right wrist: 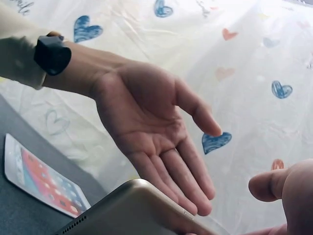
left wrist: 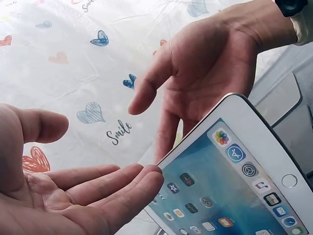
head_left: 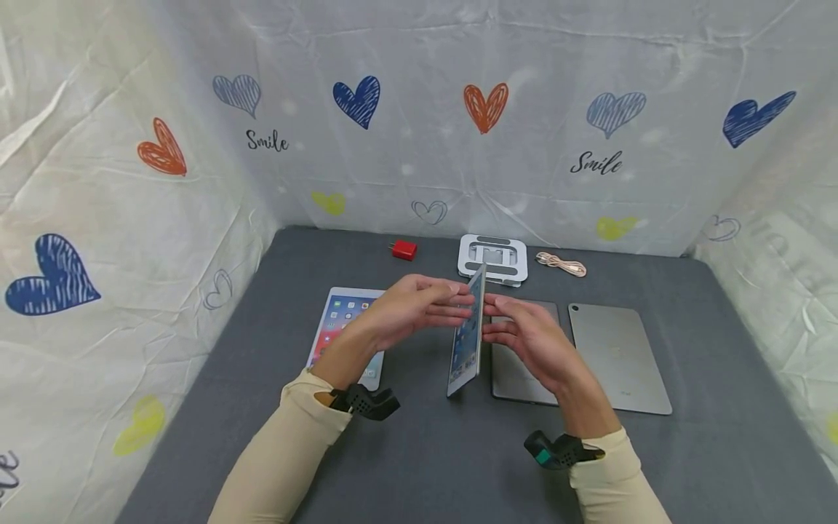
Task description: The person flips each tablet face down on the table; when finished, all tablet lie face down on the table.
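A white-framed tablet (head_left: 468, 340) with its screen lit stands on edge, tilted, between the two hands. My left hand (head_left: 415, 309) reaches to its screen side with straight fingers; in the left wrist view its fingertips (left wrist: 149, 178) meet the edge of the tablet. From the other side my right hand (head_left: 533, 336) touches the tablet's back with extended fingers. The metallic back (right wrist: 134, 208) shows in the right wrist view. Neither thumb curls round the tablet. Below the left forearm lies a second lit white tablet (head_left: 337, 320), partly covered by that arm.
Two grey tablets (head_left: 517, 375) (head_left: 618, 356) lie face down at the right, one partly beneath the right hand. Along the back are a red charger plug (head_left: 404, 250), a silver folding stand (head_left: 466, 255) and a bundled cable (head_left: 561, 263). Heart-printed cloth (head_left: 419, 160) walls the grey table.
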The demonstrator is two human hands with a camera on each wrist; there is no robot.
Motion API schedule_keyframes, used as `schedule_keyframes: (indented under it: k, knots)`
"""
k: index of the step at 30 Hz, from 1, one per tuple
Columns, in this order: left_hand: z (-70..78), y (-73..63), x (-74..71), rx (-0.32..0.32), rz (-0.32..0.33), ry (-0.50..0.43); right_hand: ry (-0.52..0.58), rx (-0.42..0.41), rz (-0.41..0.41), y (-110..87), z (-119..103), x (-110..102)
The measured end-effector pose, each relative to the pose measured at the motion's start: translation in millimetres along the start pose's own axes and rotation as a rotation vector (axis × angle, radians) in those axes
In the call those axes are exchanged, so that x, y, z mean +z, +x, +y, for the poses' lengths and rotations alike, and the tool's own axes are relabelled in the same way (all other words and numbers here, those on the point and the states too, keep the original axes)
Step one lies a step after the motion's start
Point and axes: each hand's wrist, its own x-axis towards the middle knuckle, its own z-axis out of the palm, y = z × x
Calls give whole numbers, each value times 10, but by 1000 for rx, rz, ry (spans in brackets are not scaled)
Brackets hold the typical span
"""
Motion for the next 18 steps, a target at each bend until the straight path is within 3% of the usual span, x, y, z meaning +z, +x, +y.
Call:
schedule_keyframes:
  k: [18]
  knots:
    - [36, -109, -212, -43, 102, -13, -28, 18, -66, 177, 1, 244]
